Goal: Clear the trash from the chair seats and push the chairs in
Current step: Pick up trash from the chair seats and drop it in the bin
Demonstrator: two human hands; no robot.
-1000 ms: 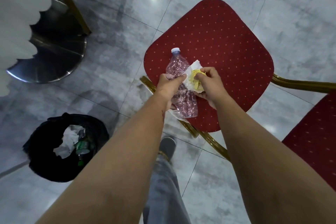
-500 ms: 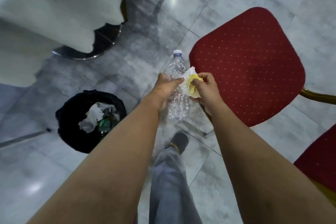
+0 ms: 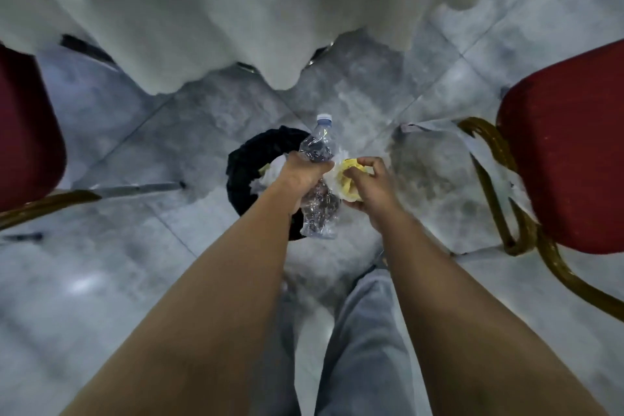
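Note:
My left hand [image 3: 302, 176] grips a crumpled clear plastic bottle [image 3: 319, 209] with a pale cap, held upright. My right hand [image 3: 373, 184] is closed on a wad of white and yellow wrapper [image 3: 344, 176]. Both hands are held directly over a black-lined trash bin [image 3: 246, 172] on the floor, which has white paper inside. A red dotted chair seat [image 3: 567, 159] on a gold frame stands at the right, bare on top. Another red chair [image 3: 27, 132] shows at the left edge.
A table with a white scalloped cloth [image 3: 209, 17] fills the top of the view. The floor is grey marble tile [image 3: 135, 280]. My grey trouser legs [image 3: 361, 341] are below my arms. The gold chair legs [image 3: 520, 226] curve along the floor at the right.
I have turned left away from the red chair. The bottle and wrapper have been carried off the seat and now hang over the trash bin, which has shifted to the centre of view.

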